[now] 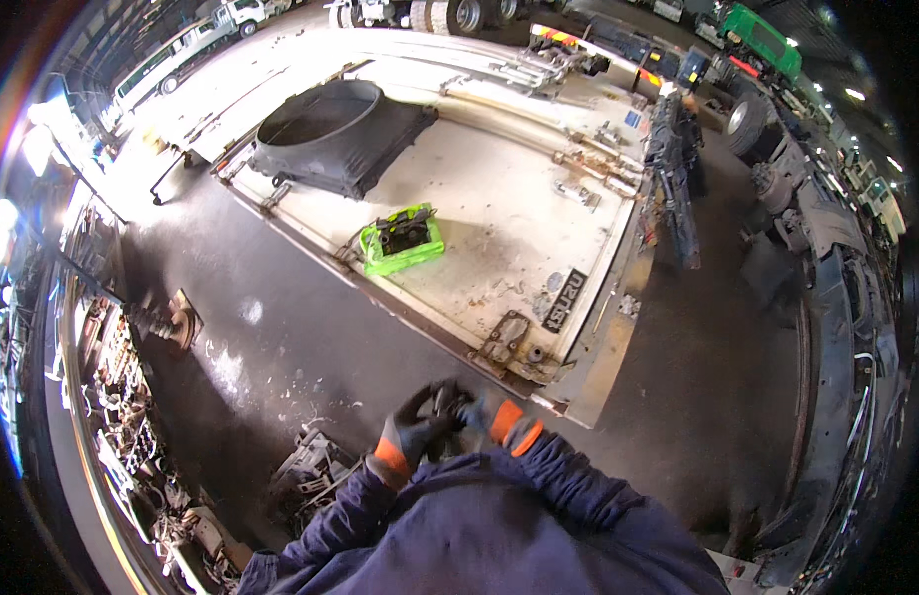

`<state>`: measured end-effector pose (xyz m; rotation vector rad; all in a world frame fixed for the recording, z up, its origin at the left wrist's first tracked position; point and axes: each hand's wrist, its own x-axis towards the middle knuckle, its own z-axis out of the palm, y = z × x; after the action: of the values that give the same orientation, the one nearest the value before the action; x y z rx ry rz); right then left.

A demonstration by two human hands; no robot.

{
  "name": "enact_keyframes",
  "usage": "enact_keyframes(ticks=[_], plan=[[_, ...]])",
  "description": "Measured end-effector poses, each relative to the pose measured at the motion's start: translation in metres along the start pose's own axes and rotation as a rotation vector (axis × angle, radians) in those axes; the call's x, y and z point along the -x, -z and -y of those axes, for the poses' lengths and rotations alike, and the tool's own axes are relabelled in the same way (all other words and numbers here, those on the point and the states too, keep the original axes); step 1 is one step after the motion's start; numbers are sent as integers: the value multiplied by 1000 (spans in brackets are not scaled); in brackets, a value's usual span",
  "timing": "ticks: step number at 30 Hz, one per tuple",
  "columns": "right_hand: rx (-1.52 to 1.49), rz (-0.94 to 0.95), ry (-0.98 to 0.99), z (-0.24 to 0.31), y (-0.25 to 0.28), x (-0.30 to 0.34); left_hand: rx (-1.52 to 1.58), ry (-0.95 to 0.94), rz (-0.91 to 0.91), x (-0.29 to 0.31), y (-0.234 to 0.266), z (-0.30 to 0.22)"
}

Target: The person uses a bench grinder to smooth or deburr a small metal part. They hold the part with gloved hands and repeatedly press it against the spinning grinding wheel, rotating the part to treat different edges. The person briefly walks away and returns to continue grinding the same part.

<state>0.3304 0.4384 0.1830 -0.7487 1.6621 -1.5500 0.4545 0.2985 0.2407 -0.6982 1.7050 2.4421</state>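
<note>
Both of my hands wear grey gloves with orange cuffs and meet low in front of my body. My left hand [416,428] is closed, its fingers curled against a small dark object [447,399] whose kind I cannot make out. From the other side my right hand [479,412] closes on the same spot, its fingertips partly hidden. Just beyond my hands is the near corner of a large white panel [479,208]. On it lie a bright green tray [405,260] with dark tools or parts in it and, farther back, a big black fan shroud [380,139].
A heap of metal parts [132,436] fills the left side, and more scrap [315,466] lies on the floor near my left forearm. Truck frame pieces [826,228] line the right. Trucks [186,59] stand at the back. Small hardware [509,337] sits at the panel's near corner.
</note>
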Motion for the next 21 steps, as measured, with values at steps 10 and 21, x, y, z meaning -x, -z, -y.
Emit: enact_keyframes(ticks=[10,21], plan=[[-451,37,-96,63,53,-172,-67,-201,5,-141,54,-95],[-85,-127,-39,-46,59,-272,-73,25,55,-252,117,-97]])
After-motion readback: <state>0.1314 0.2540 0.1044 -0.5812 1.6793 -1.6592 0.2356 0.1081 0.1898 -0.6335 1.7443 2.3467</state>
